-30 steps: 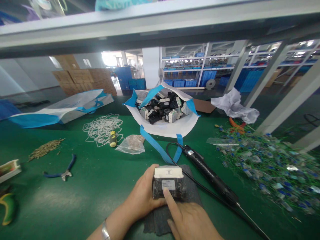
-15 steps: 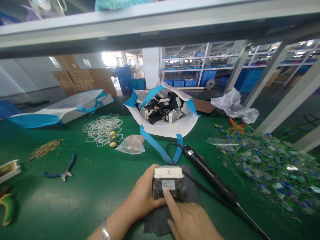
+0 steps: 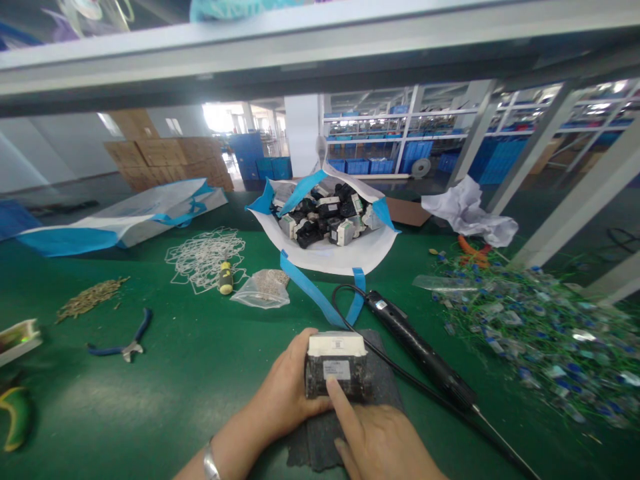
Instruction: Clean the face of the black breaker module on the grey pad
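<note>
A black and white electrical unit point(image 3: 336, 363) with a small white label stands on a dark grey mat point(image 3: 325, 440) near the table's front edge. My left hand point(image 3: 285, 393) wraps round its left side and grips it. My right hand point(image 3: 375, 440) lies just in front, its forefinger stretched out and pressed on the label, the other fingers curled under. A black electric screwdriver point(image 3: 420, 353) with its cable lies right of the unit, untouched.
A white bag with blue straps point(image 3: 330, 253) holds several similar units. Left lie tangled white wire point(image 3: 205, 257), a yellow tool point(image 3: 226, 277), a clear pouch point(image 3: 263, 290), blue pliers point(image 3: 123, 343), brass parts point(image 3: 90, 299). A heap of blue-tagged green ties point(image 3: 540, 327) fills the right.
</note>
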Demonstrator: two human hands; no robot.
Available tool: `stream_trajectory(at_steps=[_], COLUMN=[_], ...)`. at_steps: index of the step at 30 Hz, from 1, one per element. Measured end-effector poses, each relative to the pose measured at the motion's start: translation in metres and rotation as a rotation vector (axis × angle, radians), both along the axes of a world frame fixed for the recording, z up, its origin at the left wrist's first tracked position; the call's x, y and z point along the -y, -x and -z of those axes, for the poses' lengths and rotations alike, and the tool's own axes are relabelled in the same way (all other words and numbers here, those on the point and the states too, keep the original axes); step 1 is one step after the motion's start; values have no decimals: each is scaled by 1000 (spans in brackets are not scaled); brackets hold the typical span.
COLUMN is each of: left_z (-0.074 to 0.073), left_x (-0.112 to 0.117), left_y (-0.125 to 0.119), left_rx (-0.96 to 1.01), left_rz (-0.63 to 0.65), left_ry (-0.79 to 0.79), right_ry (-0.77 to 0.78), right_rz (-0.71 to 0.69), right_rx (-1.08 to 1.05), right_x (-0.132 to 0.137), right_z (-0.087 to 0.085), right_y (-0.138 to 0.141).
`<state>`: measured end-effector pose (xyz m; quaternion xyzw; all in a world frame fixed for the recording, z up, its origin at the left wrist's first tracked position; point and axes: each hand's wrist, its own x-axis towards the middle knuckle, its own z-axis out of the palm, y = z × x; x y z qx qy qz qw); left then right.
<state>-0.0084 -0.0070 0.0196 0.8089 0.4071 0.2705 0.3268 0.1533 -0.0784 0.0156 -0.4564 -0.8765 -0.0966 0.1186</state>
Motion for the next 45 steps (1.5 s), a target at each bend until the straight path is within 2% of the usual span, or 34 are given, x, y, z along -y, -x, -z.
stream_trajectory(at_steps=[15,45], left_z=[-1,-2], left_x=[0,0], left_y=[0,0], left_rx=[1,5], left_rz=[3,-5], left_ry=[-2,-9], right_ry=[36,51], right_rz=[-1,9], right_rx=[19,23], right_x=[0,2], right_z=[-3,1], right_y=[1,0])
